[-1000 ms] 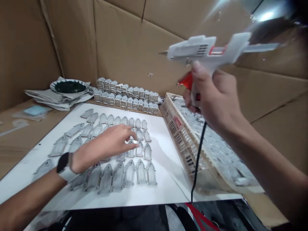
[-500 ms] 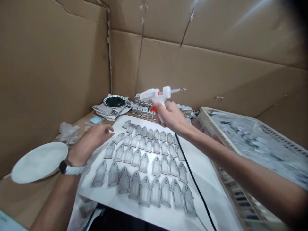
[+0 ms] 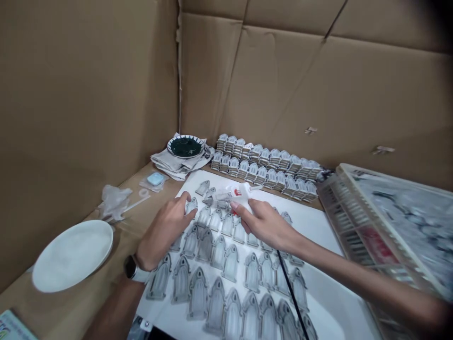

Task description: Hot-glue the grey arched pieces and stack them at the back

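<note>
My right hand [image 3: 264, 222] is wrapped round a white hot glue gun [image 3: 231, 194] with red parts, its nozzle pointing left over the laid-out pieces. A black cord [image 3: 292, 293] runs down from beneath my right wrist. My left hand [image 3: 170, 224], with a watch on the wrist, is at the left of the rows. Its thumb and forefinger are apart, beside a small grey arch-shaped piece [image 3: 191, 206]; whether they touch it I cannot tell. Several similar arch-shaped pieces [image 3: 231, 311] lie in rows on a white sheet [image 3: 318, 283].
Stacks of arch pieces [image 3: 262, 174] line the back. A plate of dark green material [image 3: 186, 147] stands on folded papers [image 3: 173, 165]. At left are a white oval plate [image 3: 72, 255], crumpled plastic [image 3: 115, 200] and a blue square item [image 3: 155, 178]. A plastic crate [image 3: 339, 208] stands right. Cardboard walls [image 3: 283, 85] enclose the table.
The glue gun has come down from above the back stacks to over the upper rows. My left hand has moved from the sheet's edge to an arch-shaped piece. The view has shifted.
</note>
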A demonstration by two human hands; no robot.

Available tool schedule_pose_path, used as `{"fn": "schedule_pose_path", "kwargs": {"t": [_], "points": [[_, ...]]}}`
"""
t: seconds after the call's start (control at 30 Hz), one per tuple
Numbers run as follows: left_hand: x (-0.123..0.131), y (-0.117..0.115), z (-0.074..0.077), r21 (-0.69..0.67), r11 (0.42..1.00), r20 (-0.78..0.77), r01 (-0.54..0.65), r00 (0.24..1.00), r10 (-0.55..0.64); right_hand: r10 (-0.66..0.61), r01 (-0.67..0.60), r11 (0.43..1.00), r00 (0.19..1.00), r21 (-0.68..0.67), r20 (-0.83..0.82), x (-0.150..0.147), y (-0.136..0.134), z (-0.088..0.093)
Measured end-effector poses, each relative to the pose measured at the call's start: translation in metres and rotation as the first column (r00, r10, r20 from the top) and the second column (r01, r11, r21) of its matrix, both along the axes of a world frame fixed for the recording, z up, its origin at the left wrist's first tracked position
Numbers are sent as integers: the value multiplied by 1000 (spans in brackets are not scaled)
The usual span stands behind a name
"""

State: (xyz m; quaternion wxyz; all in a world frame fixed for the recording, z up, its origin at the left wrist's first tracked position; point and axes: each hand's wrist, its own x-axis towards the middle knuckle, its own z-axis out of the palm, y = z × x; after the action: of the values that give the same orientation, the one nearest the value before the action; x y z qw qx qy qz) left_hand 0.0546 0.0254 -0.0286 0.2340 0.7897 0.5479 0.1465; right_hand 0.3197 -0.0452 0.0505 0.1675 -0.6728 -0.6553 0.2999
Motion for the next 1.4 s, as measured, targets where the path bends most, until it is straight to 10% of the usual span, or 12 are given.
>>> {"fn": "schedule_pose_path", "kwargs": {"t": [0.5,0.77,1.4], "points": [[-16,42,-13,-276,959,149,-60,983,104,19,-31,987,997,-158,-79,-15,30,-31],[-13,65,-18,-595,803,247,-34,943,223,68,-69,977,998,-201,-12,-22,36,-37],[-15,64,-23,-564,813,392,143,913,111,189,-192,981,897,-33,400,-37,35,-14]]}}
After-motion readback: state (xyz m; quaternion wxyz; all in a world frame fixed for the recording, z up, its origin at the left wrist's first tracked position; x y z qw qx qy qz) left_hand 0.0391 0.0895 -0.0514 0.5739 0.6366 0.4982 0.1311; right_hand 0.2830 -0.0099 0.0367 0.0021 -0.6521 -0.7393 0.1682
